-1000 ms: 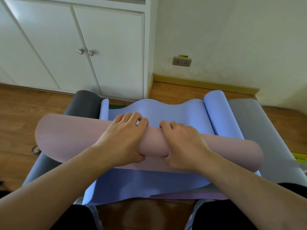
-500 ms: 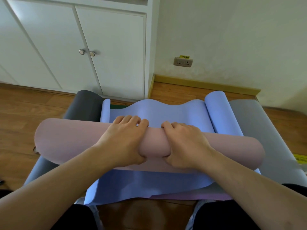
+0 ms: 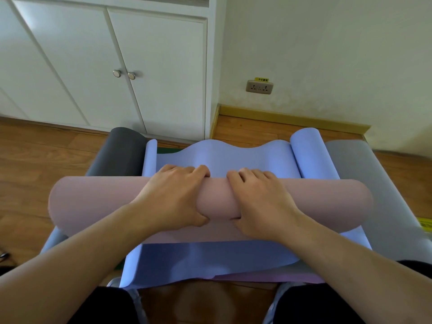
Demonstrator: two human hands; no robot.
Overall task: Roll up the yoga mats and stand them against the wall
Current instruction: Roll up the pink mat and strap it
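the left hand and right hand both gripped the pink mat roll lying across the blue mat; the roll had crept slightly toward the wall, so rolling continued.

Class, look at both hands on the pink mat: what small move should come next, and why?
Probably roll it onward, away from the body. Both the left hand and right hand grip the pink mat mid-roll, fingers curled over its far side, thumbs under. It lies across the blue mat, not yet standing at the wall.
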